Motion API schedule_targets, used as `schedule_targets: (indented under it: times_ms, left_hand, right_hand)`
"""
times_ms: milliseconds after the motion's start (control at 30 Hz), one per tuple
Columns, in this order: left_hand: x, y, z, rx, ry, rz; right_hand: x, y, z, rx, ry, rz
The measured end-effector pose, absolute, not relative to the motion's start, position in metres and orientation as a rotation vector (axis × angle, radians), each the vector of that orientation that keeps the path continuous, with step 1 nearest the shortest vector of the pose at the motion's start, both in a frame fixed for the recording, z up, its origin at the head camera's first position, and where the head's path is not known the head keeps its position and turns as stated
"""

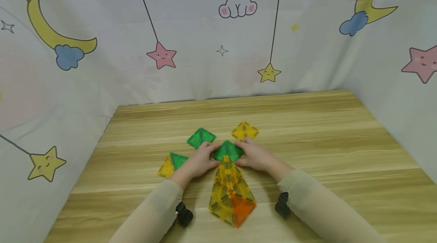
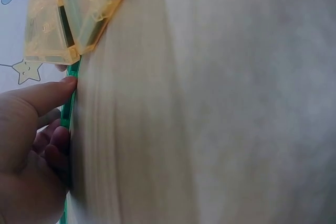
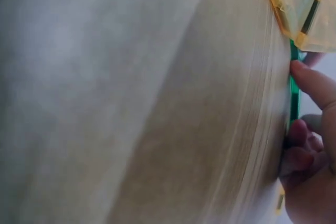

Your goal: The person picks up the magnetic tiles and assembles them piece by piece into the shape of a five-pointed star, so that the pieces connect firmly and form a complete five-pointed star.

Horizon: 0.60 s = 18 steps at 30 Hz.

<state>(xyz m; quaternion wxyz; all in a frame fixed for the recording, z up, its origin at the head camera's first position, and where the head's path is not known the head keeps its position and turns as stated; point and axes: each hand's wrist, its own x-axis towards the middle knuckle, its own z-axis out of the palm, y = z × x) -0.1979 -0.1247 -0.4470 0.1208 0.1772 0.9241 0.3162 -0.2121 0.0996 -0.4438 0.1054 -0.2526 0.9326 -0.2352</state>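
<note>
The left hand [image 1: 200, 160] and the right hand [image 1: 254, 155] pinch both sides of the green piece [image 1: 227, 150], on the desk [image 1: 324, 133] at the far end of the yellow-and-orange structure [image 1: 222, 201]. I think both should move evenly, keeping this piece flat.

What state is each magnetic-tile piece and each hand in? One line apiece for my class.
Yellow-and-orange tile structure: assembled, narrow end toward the central green diamond
Central green diamond: flat, held at both sides
Far green diamond: flat, loose
Yellow diamond: flat, loose
Yellow-and-green tiles: flat, partly hidden
Left hand: gripping the central green diamond
Right hand: likewise
</note>
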Motion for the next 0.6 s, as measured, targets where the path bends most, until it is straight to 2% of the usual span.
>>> schedule_targets:
  times_ms: [600]
  left_hand:
    - [-0.2009,-0.1268,-0.4479,0.538,2.730,0.893]
  right_hand:
    - [-0.2211,0.0957,-0.4433,-0.695,2.692,-0.767]
